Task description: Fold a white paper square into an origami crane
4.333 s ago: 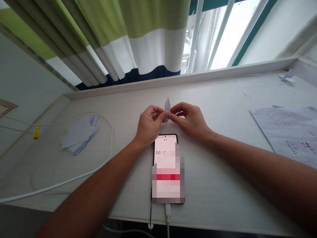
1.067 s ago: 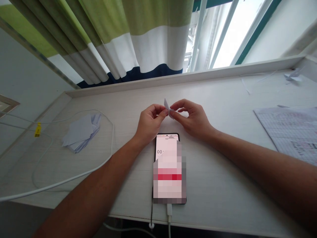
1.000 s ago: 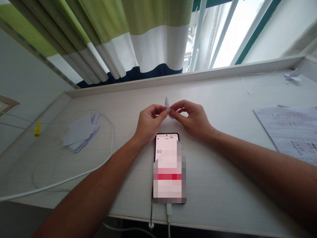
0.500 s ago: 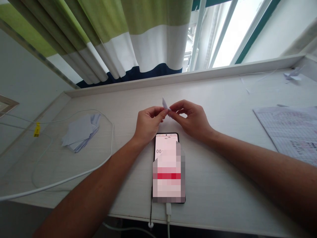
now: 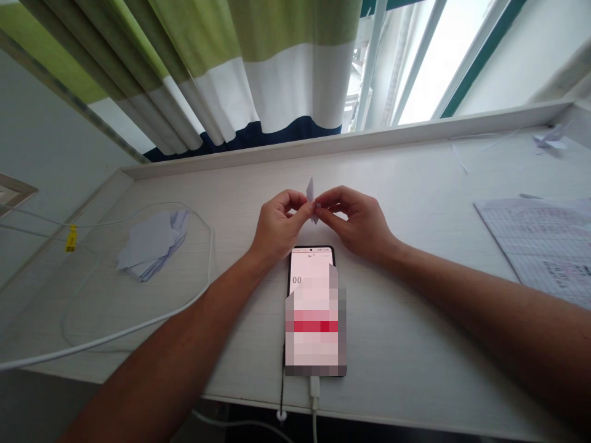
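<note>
A small folded piece of white paper (image 5: 310, 189) is pinched between my two hands above the desk. My left hand (image 5: 279, 226) grips it from the left with thumb and fingers. From the right, my right hand (image 5: 360, 216) pinches it with thumb and forefinger. One pointed end of the paper stands up above the fingertips, and a small tip shows below them. The fingers hide its middle. Just below my hands lies a phone (image 5: 310, 295) with a lit screen, partly pixelated.
Left on the white desk (image 5: 397, 344) is a pile of white paper pieces (image 5: 150, 243), with a white cable (image 5: 210, 246) looping around it. Written sheets (image 5: 540, 240) lie at right, paper scraps (image 5: 551, 138) at the far right corner. A charging cable (image 5: 314, 391) runs from the phone over the front edge.
The folded paper has turned more upright between my fingers, and its lower tip now shows more. My left hand has shifted slightly; my right hand stays nearly in place.
</note>
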`<act>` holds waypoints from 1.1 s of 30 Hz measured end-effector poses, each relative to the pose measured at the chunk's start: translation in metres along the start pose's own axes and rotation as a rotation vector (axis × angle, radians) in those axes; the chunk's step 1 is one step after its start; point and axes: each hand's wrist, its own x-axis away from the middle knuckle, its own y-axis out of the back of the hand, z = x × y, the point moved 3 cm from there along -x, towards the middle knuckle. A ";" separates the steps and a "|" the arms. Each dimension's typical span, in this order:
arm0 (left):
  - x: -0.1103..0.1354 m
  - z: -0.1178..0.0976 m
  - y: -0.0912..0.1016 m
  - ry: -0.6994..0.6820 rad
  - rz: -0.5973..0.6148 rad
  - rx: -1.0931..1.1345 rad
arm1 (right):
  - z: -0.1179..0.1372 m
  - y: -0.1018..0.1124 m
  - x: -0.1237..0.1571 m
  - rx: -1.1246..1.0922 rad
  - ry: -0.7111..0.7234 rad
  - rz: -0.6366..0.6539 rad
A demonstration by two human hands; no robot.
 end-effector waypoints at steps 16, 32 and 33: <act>0.006 -0.008 -0.002 -0.098 -0.146 -0.160 | -0.003 0.001 -0.001 0.027 0.040 -0.036; 0.004 -0.013 -0.004 -0.159 -0.104 -0.312 | -0.003 0.000 -0.001 0.023 0.071 -0.032; 0.005 -0.014 -0.004 -0.196 -0.103 -0.328 | -0.002 0.000 -0.001 0.015 0.070 -0.027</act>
